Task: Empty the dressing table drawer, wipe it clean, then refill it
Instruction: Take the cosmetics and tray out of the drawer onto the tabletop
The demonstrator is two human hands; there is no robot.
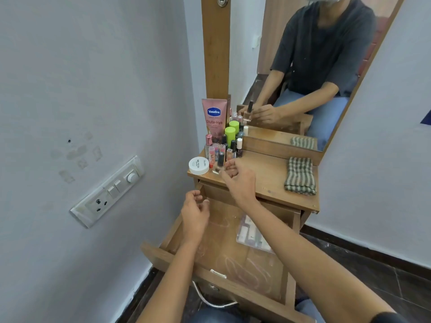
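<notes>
The wooden drawer is pulled out below the dressing table top; its scuffed bottom shows white marks. A clear plastic pouch of small items lies at the drawer's right side. My right hand reaches over the table top's front edge and pinches a small dark-capped bottle standing beside the other cosmetics. My left hand hovers over the drawer's back left corner, fingers loosely curled and holding nothing. A folded striped cloth lies on the right of the table top.
Crowded at the table's back left are a pink Vaseline tube, green-capped bottles, several small bottles and a white jar. A mirror rises behind. A switchboard sits on the left wall. A white curved cable hangs below the drawer front.
</notes>
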